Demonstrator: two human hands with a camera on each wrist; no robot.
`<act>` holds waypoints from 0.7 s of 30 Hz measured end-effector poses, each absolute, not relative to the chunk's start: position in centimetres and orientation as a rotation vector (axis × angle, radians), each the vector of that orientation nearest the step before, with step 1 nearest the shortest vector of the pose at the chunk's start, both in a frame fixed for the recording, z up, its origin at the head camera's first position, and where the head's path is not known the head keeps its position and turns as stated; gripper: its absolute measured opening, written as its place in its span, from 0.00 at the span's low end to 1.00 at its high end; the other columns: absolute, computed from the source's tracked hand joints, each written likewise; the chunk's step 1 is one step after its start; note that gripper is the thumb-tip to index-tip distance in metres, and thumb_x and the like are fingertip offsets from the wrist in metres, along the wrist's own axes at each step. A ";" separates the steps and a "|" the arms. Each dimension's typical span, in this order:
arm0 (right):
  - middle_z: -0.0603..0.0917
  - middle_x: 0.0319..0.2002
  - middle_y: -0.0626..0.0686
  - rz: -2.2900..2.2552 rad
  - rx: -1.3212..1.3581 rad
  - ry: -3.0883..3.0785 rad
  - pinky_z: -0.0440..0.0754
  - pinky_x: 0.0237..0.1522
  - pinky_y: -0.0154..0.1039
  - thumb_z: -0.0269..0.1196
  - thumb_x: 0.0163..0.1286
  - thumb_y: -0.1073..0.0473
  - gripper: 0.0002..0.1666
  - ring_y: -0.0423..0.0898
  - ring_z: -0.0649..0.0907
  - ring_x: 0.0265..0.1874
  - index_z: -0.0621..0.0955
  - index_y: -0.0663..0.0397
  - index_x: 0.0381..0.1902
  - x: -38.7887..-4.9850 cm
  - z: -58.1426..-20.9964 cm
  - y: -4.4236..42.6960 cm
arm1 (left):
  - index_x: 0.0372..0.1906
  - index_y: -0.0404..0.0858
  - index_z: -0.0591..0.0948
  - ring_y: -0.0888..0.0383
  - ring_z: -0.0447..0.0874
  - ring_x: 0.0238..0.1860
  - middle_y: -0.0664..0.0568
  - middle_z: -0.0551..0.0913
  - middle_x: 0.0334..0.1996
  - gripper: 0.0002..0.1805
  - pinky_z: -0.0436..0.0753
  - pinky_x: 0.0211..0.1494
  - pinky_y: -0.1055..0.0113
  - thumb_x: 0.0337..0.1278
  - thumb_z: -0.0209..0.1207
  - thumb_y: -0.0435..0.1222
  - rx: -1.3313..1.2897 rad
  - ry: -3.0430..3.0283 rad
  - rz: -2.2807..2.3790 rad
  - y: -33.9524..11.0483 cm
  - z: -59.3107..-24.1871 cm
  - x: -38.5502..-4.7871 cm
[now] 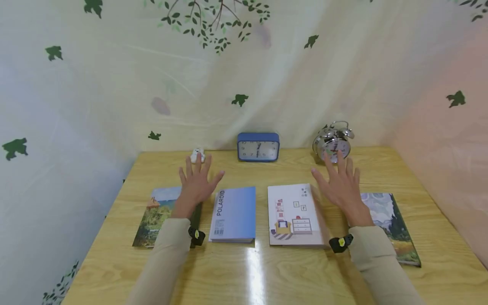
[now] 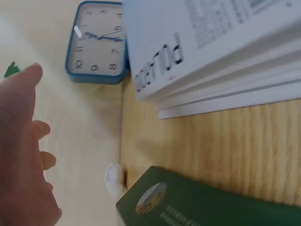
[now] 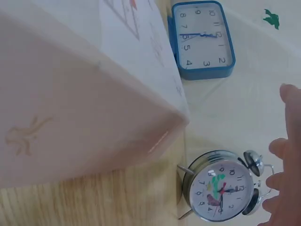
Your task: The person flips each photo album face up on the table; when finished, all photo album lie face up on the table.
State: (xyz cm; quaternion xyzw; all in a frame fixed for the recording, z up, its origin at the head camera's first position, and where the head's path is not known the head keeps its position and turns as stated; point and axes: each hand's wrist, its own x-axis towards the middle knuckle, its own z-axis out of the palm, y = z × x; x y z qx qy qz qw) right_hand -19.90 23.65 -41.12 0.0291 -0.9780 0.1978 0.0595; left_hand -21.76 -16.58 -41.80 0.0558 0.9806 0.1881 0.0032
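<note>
My left hand (image 1: 196, 184) is held with fingers spread above a landscape-covered book (image 1: 160, 214), holding nothing. Fingers also spread, my right hand (image 1: 342, 188) hovers, holding nothing, between a white illustrated thick book (image 1: 291, 216) and another book with a painted landscape cover (image 1: 398, 231). Between the hands lies a blue album (image 1: 236, 216) marked POLAROID. In the left wrist view, thumb and fingertips of the left hand (image 2: 21, 155) are apart from the album (image 2: 202, 52) and a dark green book (image 2: 188, 202). The right wrist view shows the right hand (image 3: 289, 165) apart from the thick book's pinkish side (image 3: 70, 108).
Along the back of the wooden table (image 1: 221, 271) stand a small white figurine (image 1: 198, 155), a blue rectangular clock (image 1: 258, 148) and a silver twin-bell alarm clock (image 1: 331, 144). Pale cloth (image 1: 183, 84) with printed leaves hangs behind and at both sides.
</note>
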 end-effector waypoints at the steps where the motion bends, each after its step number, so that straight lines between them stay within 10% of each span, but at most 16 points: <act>1: 0.36 0.76 0.65 0.606 0.102 -2.930 0.34 0.66 0.72 0.36 0.71 0.28 0.46 0.69 0.35 0.72 0.47 0.46 0.77 -20.0 -41.0 23.5 | 0.77 0.49 0.42 0.40 0.18 0.74 0.46 0.31 0.77 0.44 0.30 0.70 0.34 0.65 0.36 0.66 0.188 3.071 0.634 -16.9 -41.6 -21.9; 11: 0.51 0.74 0.62 0.944 0.308 -2.616 0.52 0.69 0.65 0.53 0.70 0.40 0.45 0.62 0.52 0.73 0.52 0.54 0.76 -21.4 -39.1 19.9 | 0.72 0.36 0.60 0.38 0.55 0.72 0.37 0.61 0.70 0.36 0.56 0.71 0.41 0.68 0.49 0.53 0.258 3.094 1.143 -21.4 -39.5 -21.7; 21: 0.59 0.72 0.60 1.180 0.548 -2.546 0.58 0.70 0.57 0.55 0.71 0.43 0.41 0.57 0.59 0.72 0.57 0.55 0.73 -21.9 -39.3 11.4 | 0.69 0.38 0.65 0.40 0.63 0.67 0.39 0.68 0.66 0.34 0.66 0.68 0.45 0.67 0.49 0.54 0.079 2.982 1.410 -26.6 -39.3 -19.1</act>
